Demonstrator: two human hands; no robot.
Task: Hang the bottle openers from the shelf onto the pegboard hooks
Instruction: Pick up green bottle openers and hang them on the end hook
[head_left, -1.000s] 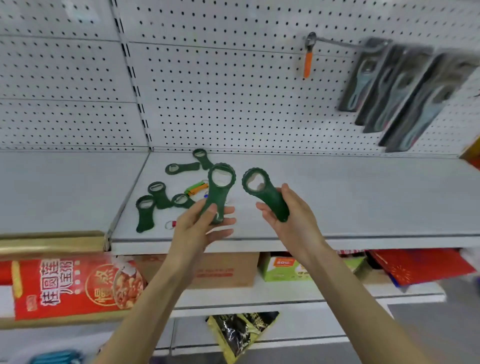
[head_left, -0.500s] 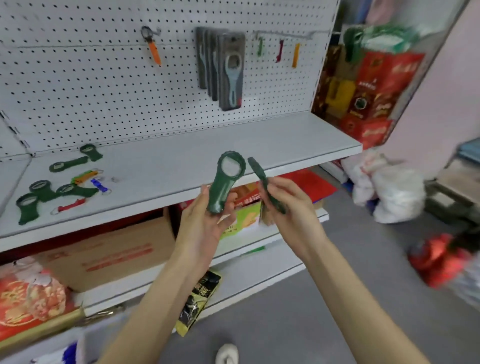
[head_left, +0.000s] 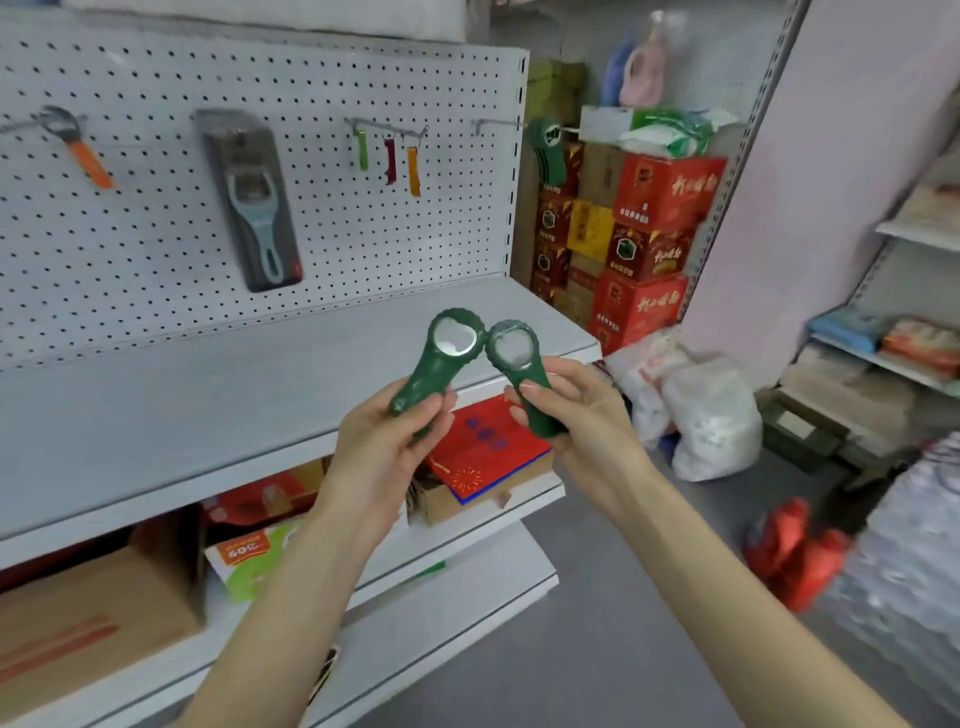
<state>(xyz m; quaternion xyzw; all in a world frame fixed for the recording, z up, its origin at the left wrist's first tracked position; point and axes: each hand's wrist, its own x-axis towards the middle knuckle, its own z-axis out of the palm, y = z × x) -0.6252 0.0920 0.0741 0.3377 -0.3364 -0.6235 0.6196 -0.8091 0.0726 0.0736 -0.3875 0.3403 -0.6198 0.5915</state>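
My left hand (head_left: 387, 447) grips the handle of a dark green bottle opener (head_left: 441, 358), ring end up. My right hand (head_left: 574, 410) holds a second green bottle opener (head_left: 519, 366) the same way, and the two ring heads almost touch in front of the grey shelf (head_left: 208, 410). On the white pegboard (head_left: 156, 218) a hook at the right edge (head_left: 498, 123) carries one green opener (head_left: 546, 153). Another hook (head_left: 387, 127) holds three small coloured openers. The loose openers on the shelf are out of view to the left.
A packaged grey opener (head_left: 252, 202) and an orange-handled opener (head_left: 78, 148) hang further left on the board. Stacked red cartons (head_left: 644, 234) stand past the shelf's right end, with white bags (head_left: 696, 415) on the floor. Boxes fill the lower shelves.
My view has swung right along the shelf, and the pile of loose openers has left the frame. Both hands have kept their openers and brought the ring heads close together.
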